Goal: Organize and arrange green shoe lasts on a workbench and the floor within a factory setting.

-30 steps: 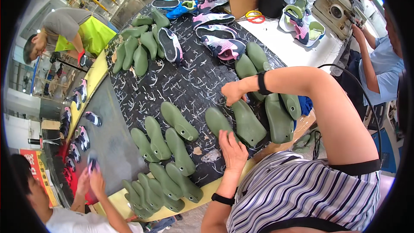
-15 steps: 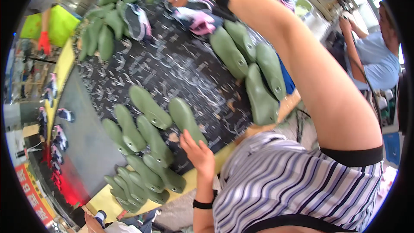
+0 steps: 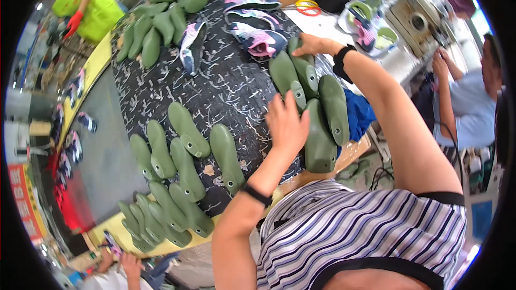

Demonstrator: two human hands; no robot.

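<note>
Green shoe lasts lie in groups on the dark table. My right hand [image 3: 314, 45] curls over the far tip of one shoe last [image 3: 305, 75] in the right-hand group. Beside that group, my left hand [image 3: 286, 123] has its fingers apart, with the fingertips at the lower end of the neighbouring last [image 3: 285, 72]; I cannot tell if they touch it. Two more lasts lie close by, a large one [image 3: 320, 142] and a slimmer one [image 3: 333, 107]. Left of my left forearm, a single last [image 3: 224, 153] lies beside several others.
Pink and navy shoe uppers [image 3: 260, 40] lie beyond my hands. Another upper [image 3: 192, 45] is near the far lasts [image 3: 161, 24]. A sewing machine [image 3: 411, 19], orange-handled scissors [image 3: 308, 7] and blue cloth [image 3: 357, 115] are at the right. Co-workers sit right and lower left.
My right hand has come back from the far uppers to a last in the right-hand group. My left hand has moved right, away from the single last. The whole view has shifted.
</note>
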